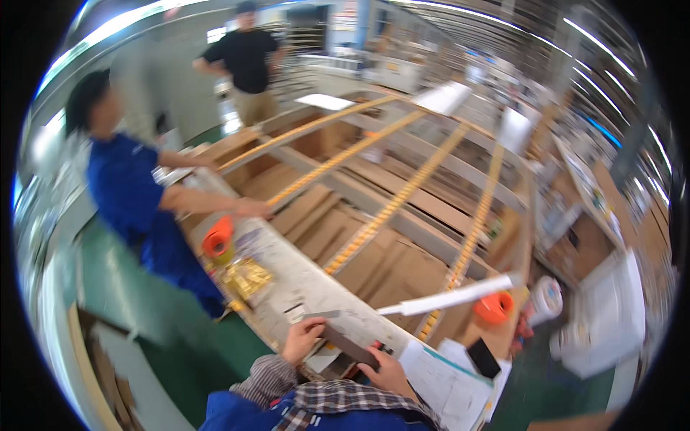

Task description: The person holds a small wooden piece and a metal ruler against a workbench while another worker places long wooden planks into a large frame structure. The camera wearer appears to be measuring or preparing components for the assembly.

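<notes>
Between my hands runs a flat dark brown strip (350, 345), tilted over the near edge of the wooden worktable (345, 293). My left hand (302, 340) pinches its left end, beside a thin grey piece (322, 314) whose kind I cannot make out. At the other end, my right hand (390, 373) grips the strip with the fingers wrapped round it. Below the strip, small dark items lie blurred and partly hidden. Papers (449, 384) with a dark phone-like slab (484, 358) rest just right of my right hand.
Yellow-orange roller rails (394, 205) cross the table frame. A white bar (453, 294) lies near an orange roll (494, 307); another orange roll (218, 237) sits by a gold packet (248, 277). A co-worker in blue (133, 187) reaches over the left side; a person in black (248, 61) stands behind.
</notes>
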`<state>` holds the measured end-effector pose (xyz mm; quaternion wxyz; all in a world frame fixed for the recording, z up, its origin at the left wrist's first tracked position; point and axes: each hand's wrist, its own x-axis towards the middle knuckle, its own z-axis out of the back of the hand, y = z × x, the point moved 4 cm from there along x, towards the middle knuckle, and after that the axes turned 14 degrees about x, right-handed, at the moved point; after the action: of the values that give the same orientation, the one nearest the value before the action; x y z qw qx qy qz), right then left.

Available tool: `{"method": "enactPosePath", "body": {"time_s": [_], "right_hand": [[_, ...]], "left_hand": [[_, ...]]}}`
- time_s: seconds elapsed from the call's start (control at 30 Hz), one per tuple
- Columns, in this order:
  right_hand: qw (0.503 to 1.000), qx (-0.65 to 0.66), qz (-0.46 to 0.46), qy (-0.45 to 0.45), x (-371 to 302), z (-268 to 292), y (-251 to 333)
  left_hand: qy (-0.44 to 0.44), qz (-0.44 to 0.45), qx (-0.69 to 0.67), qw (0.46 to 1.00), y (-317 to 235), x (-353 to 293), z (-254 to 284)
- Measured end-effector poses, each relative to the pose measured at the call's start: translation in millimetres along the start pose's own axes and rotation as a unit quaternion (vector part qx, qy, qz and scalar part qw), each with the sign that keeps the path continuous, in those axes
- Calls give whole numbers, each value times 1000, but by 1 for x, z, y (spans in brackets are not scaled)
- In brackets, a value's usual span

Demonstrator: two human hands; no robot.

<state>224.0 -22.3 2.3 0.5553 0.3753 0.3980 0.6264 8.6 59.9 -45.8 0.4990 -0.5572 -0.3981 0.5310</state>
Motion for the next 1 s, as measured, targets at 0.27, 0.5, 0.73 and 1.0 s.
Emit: {"method": "enactPosePath", "body": {"time_s": [0.27, 0.5, 0.73, 1.0], "right_hand": [[990, 34, -100, 94, 9, -9, -12], [991, 16, -114, 74, 5, -12, -17], [984, -19, -170, 57, -3, -5, -8], [983, -27, -164, 77, 1, -10, -20]], "left_hand": [[-60, -22, 34, 997, 2, 3, 23], [-72, 6, 25, 997, -13, -2, 13], [-67, -28, -2, 997, -10, -4, 5], [-154, -52, 88, 983, -6, -12, 9]]}}
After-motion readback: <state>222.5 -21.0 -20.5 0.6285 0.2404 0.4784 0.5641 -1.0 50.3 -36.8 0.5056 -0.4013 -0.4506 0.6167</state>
